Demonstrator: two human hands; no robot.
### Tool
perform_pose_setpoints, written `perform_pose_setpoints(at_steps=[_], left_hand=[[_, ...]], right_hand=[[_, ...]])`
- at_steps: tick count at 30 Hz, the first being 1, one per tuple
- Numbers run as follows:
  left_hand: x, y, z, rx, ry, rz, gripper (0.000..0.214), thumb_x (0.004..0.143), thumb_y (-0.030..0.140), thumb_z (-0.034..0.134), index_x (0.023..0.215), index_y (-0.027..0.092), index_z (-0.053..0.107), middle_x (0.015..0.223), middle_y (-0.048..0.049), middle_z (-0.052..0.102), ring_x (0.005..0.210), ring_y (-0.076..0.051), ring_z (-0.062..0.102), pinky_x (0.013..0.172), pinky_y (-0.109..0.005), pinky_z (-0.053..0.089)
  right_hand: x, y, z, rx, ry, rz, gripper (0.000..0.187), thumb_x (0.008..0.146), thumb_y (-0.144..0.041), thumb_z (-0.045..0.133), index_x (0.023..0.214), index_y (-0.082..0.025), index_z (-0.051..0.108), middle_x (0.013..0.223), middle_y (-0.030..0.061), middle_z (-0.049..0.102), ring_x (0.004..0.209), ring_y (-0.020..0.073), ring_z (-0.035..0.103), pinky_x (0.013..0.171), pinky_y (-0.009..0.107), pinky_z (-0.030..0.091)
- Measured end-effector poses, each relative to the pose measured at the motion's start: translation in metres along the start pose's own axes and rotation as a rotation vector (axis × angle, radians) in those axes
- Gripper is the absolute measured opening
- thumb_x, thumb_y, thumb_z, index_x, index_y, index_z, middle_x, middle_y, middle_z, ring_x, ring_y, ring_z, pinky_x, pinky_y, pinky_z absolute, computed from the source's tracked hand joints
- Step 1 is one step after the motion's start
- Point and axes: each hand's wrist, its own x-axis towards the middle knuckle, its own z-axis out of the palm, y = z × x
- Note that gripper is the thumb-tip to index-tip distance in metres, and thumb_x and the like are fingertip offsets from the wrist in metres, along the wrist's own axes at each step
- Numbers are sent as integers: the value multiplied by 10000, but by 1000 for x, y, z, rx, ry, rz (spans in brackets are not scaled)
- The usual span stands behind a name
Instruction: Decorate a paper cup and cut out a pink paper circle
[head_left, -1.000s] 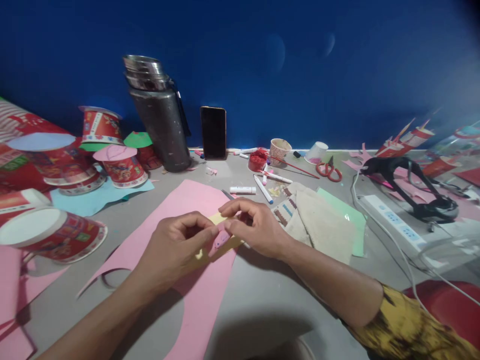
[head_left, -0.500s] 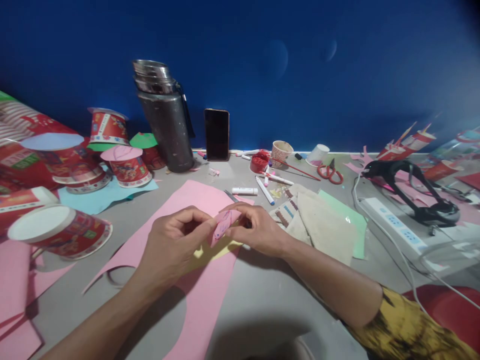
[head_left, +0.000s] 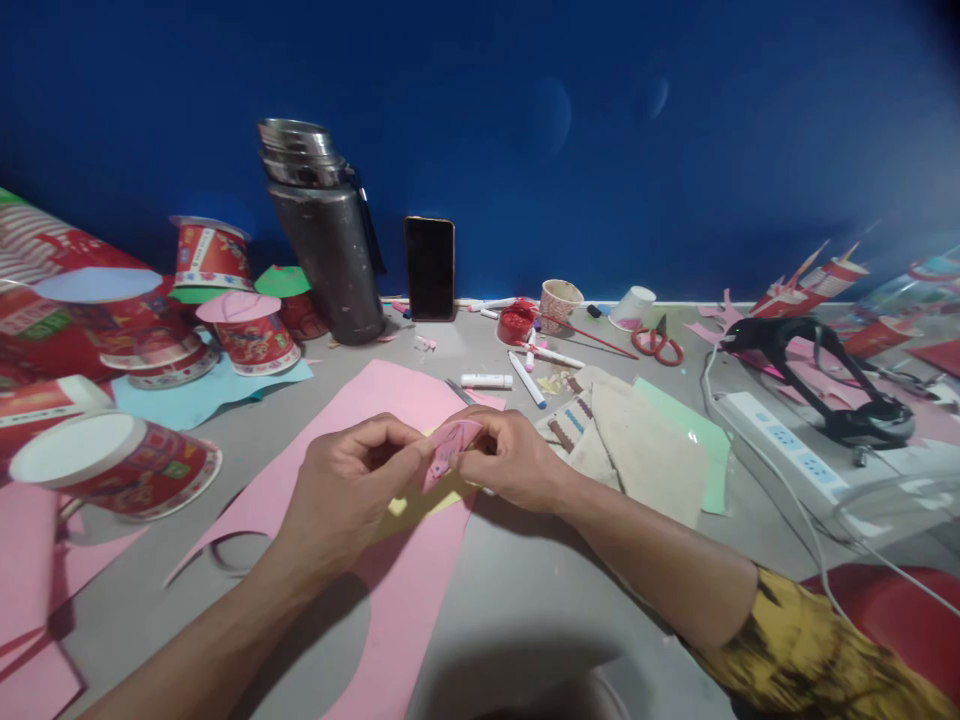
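Observation:
A small pink paper piece, marked with dark pen lines and folded or curved, is pinched between both hands. My left hand grips its left edge between thumb and forefinger. On its other side, my right hand is closed on the right edge, some fingers hidden behind the paper. Below the hands lies a yellow paper on top of a large pink sheet with a curved cut-out. A white marker rests just beyond the fingers.
Red paper cups with paper tops crowd the left, beside a dark thermos. A phone leans on the blue wall. Scissors, a cloth, a power strip and a black headset lie to the right.
The pink paper piece has tilted slightly between the fingers, showing more of its drawn face. Both hands keep their pinch in nearly the same place. The whole view has shifted a little.

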Motion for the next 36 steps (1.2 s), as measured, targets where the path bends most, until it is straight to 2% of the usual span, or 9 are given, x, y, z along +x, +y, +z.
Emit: perform_pose_setpoints(at_steps=[6, 11, 21, 30, 36], left_hand=[[2, -1, -3, -58, 4, -62, 233, 717, 407, 793, 628, 206, 716, 617, 19, 634, 592, -121, 509, 528, -215, 397], [2, 2, -5, -65, 12, -43, 232, 708, 405, 771, 626, 196, 712, 612, 13, 621, 598, -124, 506, 535, -219, 397], [1, 3, -4, -31, -8, -4, 200, 728, 366, 731, 618, 200, 709, 604, 12, 622, 578, -126, 500, 520, -223, 386], [2, 2, -4, -48, -6, -53, 216, 725, 395, 761, 649, 197, 722, 611, 17, 619, 588, -120, 494, 526, -217, 377], [1, 0, -4, -2, -11, -38, 224, 745, 405, 756, 660, 200, 729, 622, 12, 640, 594, -124, 505, 528, -222, 384]], right_hand=[[1, -2, -4, 13, -43, 27, 228, 747, -158, 666, 948, -173, 773, 947, 20, 699, 818, 163, 624, 710, 260, 475], [1, -2, -4, -9, -60, 12, 219, 750, -130, 648, 922, -166, 778, 976, 27, 701, 827, 154, 628, 710, 240, 471], [0, 0, -1, -33, 12, 2, 172, 739, -171, 678, 884, -171, 770, 962, 36, 724, 875, 181, 645, 736, 265, 485], [1, 1, -3, -2, -17, -2, 157, 747, -161, 643, 852, -168, 760, 918, 22, 692, 805, 158, 607, 703, 262, 451], [1, 2, -1, 18, 8, 6, 223, 732, -125, 625, 891, -167, 775, 933, 31, 717, 821, 168, 632, 716, 272, 470]])
